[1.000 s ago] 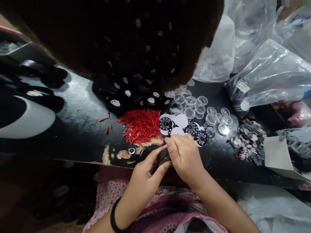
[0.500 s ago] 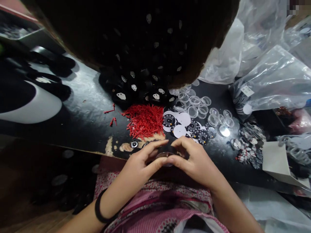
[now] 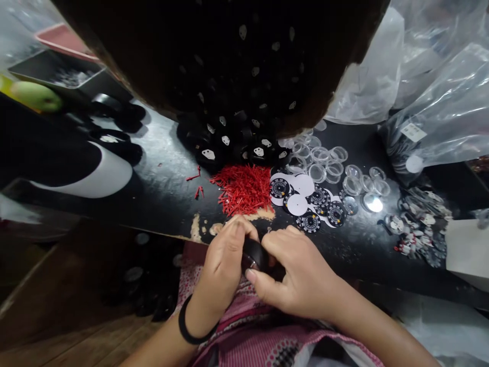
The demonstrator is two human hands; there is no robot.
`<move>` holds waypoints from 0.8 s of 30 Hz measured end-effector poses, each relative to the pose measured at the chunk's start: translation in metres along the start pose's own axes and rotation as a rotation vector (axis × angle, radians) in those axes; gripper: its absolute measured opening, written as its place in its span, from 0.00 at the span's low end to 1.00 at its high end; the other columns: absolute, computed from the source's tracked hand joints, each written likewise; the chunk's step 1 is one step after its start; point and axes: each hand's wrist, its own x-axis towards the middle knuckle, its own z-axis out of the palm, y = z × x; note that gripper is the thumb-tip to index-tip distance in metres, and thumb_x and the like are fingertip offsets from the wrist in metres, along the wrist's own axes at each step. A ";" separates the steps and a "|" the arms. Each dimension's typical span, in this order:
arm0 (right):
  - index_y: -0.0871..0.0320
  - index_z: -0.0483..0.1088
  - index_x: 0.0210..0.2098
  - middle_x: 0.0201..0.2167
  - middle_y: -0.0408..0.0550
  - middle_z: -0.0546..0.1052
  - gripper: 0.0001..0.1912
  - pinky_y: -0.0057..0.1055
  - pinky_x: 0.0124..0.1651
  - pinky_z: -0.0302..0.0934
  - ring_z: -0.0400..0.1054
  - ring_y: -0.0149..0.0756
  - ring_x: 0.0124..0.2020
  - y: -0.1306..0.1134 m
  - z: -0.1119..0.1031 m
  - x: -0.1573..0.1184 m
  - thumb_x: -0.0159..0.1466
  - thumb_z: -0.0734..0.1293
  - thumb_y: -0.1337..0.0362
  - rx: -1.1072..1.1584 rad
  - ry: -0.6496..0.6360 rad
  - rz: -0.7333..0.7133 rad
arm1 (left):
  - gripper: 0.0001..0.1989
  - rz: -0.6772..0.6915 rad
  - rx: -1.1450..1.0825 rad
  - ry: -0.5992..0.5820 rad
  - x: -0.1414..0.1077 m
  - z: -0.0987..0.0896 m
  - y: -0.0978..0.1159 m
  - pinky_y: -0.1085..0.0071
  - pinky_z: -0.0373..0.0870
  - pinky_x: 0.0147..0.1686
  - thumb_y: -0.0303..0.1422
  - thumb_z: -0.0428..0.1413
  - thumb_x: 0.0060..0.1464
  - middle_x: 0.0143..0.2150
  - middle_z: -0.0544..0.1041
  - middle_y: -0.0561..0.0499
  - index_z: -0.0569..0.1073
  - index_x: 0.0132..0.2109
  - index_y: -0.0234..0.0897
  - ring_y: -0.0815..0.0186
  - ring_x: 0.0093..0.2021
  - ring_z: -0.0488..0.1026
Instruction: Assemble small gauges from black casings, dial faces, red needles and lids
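Black round part [image 3: 254, 253]: held between both hands at the bench's near edge, in front of the pink clothing [image 3: 244, 311]; it is perhaps kept close to the body so that it can be braced firmly.
Left hand [image 3: 223, 265]: fingers bent in tightly, the part's left side gripped; by this wrap it is probably kept from turning. The fingertips are mostly hidden.
Right hand [image 3: 301, 270]: fingers half curled around the right side, the thumb tip set at the part's lower edge, so that pressure can seemingly be applied there. Whether anything else is enclosed cannot be told.
Red pointers [image 3: 244, 188]: heaped just beyond the hands; they are likely placed there for short reaches. A few are left apart on the left.
Printed dials [image 3: 280, 188]: spread beside the red heap, overlapped with white discs [image 3: 297, 205]; by being fanned out, single pieces are presumably made easier to lift.
Clear rings [image 3: 318, 172]: scattered beyond and to the right of the dials, apparently kept as a separate group.
Black cases [image 3: 208, 154]: gathered at the mouth of a large dark container [image 3: 321, 109], which seems to be faced toward the seat for access.
Workbench [image 3: 168, 196]: left mostly bare on this left stretch.
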 end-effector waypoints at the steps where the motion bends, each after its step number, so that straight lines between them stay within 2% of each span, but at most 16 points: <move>1: 0.56 0.58 0.26 0.24 0.38 0.65 0.18 0.31 0.35 0.44 0.54 0.30 0.27 -0.001 0.000 -0.001 0.64 0.66 0.52 -0.011 -0.002 0.003 | 0.21 0.010 0.006 0.016 0.000 0.000 0.001 0.69 0.62 0.39 0.43 0.40 0.69 0.30 0.67 0.54 0.67 0.31 0.41 0.66 0.34 0.65; 5: 0.57 0.59 0.25 0.23 0.39 0.66 0.19 0.31 0.34 0.45 0.55 0.30 0.26 -0.003 0.002 -0.004 0.65 0.65 0.51 -0.032 0.010 -0.008 | 0.20 0.035 -0.006 -0.017 0.000 -0.002 0.000 0.68 0.62 0.37 0.43 0.43 0.68 0.29 0.67 0.54 0.66 0.29 0.41 0.66 0.32 0.64; 8: 0.56 0.58 0.23 0.21 0.39 0.65 0.18 0.31 0.33 0.46 0.54 0.29 0.24 -0.003 0.007 -0.005 0.64 0.64 0.55 -0.034 0.092 -0.070 | 0.22 -0.046 -0.097 -0.037 0.000 -0.001 0.001 0.68 0.62 0.37 0.43 0.42 0.69 0.28 0.67 0.54 0.65 0.28 0.41 0.65 0.31 0.64; 10: 0.56 0.57 0.21 0.19 0.39 0.64 0.18 0.32 0.32 0.46 0.53 0.29 0.23 -0.002 0.013 -0.004 0.63 0.64 0.56 -0.051 0.178 -0.119 | 0.22 -0.076 -0.126 -0.001 -0.001 0.002 0.004 0.67 0.62 0.37 0.43 0.42 0.69 0.27 0.66 0.54 0.65 0.27 0.41 0.65 0.31 0.64; 13: 0.55 0.57 0.20 0.18 0.40 0.64 0.17 0.32 0.32 0.47 0.54 0.30 0.22 -0.003 0.021 -0.002 0.62 0.63 0.58 -0.088 0.294 -0.185 | 0.23 -0.041 -0.114 0.079 0.001 0.010 0.011 0.66 0.62 0.37 0.43 0.42 0.68 0.26 0.65 0.54 0.66 0.26 0.41 0.64 0.30 0.63; 15: 0.56 0.59 0.21 0.18 0.41 0.66 0.17 0.33 0.32 0.48 0.56 0.30 0.23 -0.004 0.024 0.000 0.63 0.63 0.57 -0.095 0.299 -0.184 | 0.23 -0.010 -0.091 0.125 0.003 0.010 0.012 0.66 0.63 0.37 0.43 0.43 0.68 0.26 0.65 0.53 0.66 0.26 0.41 0.64 0.30 0.64; 16: 0.56 0.60 0.21 0.19 0.41 0.67 0.17 0.33 0.33 0.49 0.57 0.31 0.23 -0.004 0.024 0.000 0.64 0.63 0.56 -0.095 0.260 -0.164 | 0.23 -0.007 -0.067 0.125 0.003 0.007 0.010 0.67 0.63 0.37 0.43 0.43 0.68 0.26 0.66 0.53 0.67 0.26 0.41 0.64 0.30 0.64; 18: 0.57 0.64 0.24 0.23 0.42 0.71 0.19 0.32 0.34 0.50 0.61 0.32 0.26 -0.004 0.018 -0.001 0.67 0.62 0.53 -0.080 0.111 -0.120 | 0.23 -0.027 0.019 0.078 -0.004 -0.011 0.002 0.67 0.64 0.36 0.43 0.43 0.68 0.27 0.68 0.53 0.67 0.26 0.41 0.63 0.30 0.66; 21: 0.57 0.69 0.32 0.28 0.41 0.75 0.18 0.32 0.38 0.52 0.65 0.33 0.31 0.000 0.002 -0.004 0.68 0.63 0.49 0.004 -0.079 -0.046 | 0.24 -0.100 0.274 0.032 -0.028 -0.061 -0.020 0.64 0.64 0.35 0.47 0.43 0.66 0.28 0.71 0.50 0.69 0.26 0.42 0.60 0.31 0.68; 22: 0.56 0.70 0.33 0.29 0.41 0.75 0.17 0.31 0.38 0.53 0.66 0.33 0.31 0.002 -0.002 -0.004 0.69 0.63 0.50 0.041 -0.081 0.003 | 0.23 -0.136 0.389 0.112 -0.037 -0.080 -0.027 0.63 0.64 0.34 0.48 0.45 0.65 0.27 0.70 0.50 0.69 0.25 0.42 0.59 0.31 0.68; 24: 0.56 0.70 0.32 0.28 0.40 0.76 0.14 0.31 0.37 0.53 0.65 0.32 0.31 0.006 -0.005 -0.002 0.70 0.63 0.54 0.082 -0.038 0.106 | 0.17 -0.193 0.644 0.307 -0.047 -0.113 -0.035 0.58 0.63 0.45 0.46 0.50 0.62 0.33 0.75 0.47 0.75 0.31 0.43 0.53 0.39 0.71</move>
